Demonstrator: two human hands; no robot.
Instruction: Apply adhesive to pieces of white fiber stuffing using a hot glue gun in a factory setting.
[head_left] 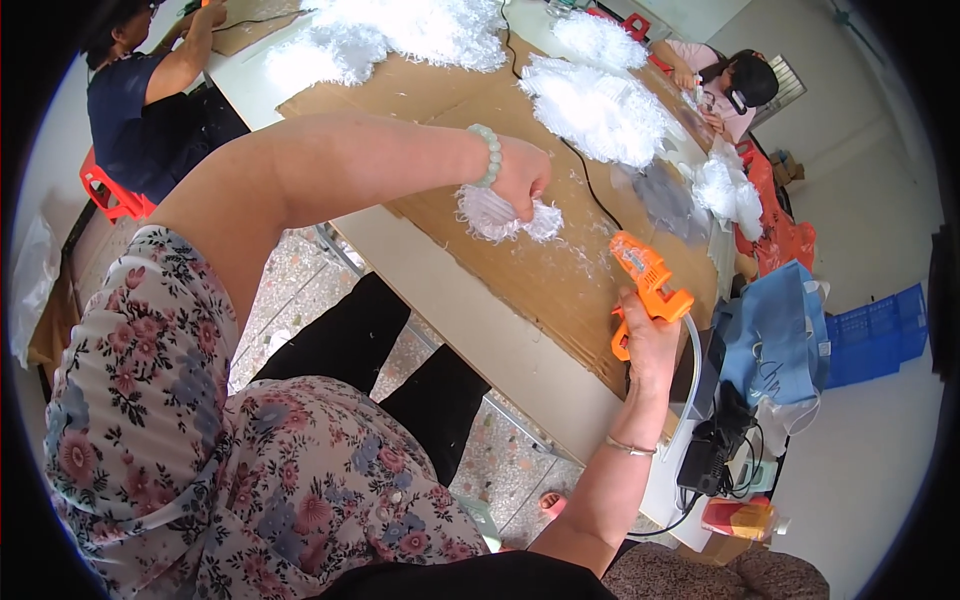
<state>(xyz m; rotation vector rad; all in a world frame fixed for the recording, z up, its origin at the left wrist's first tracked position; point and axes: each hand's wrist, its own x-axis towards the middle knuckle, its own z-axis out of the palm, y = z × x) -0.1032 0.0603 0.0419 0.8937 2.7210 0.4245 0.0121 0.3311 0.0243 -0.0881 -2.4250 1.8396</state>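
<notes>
Here's the white tuft (pixel 490 212) on the cardboard (pixel 520 285), near its front edge, directly under the left hand (pixel 522 178), whose fingers pinch it! Rightward, by the cardboard's near right corner, the right hand (pixel 652 340) grips an orange glue gun (pixel 645 265). And white heaps (pixel 600 110) lie farther back, toward the table's (pixel 460 310) far edge.

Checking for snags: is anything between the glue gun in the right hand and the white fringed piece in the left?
Nothing solid shows between the orange glue gun in the right hand and the white fringed piece in the left hand; only white wisps lie on the cardboard there. A black cable passes close to the gun's tip.
</notes>
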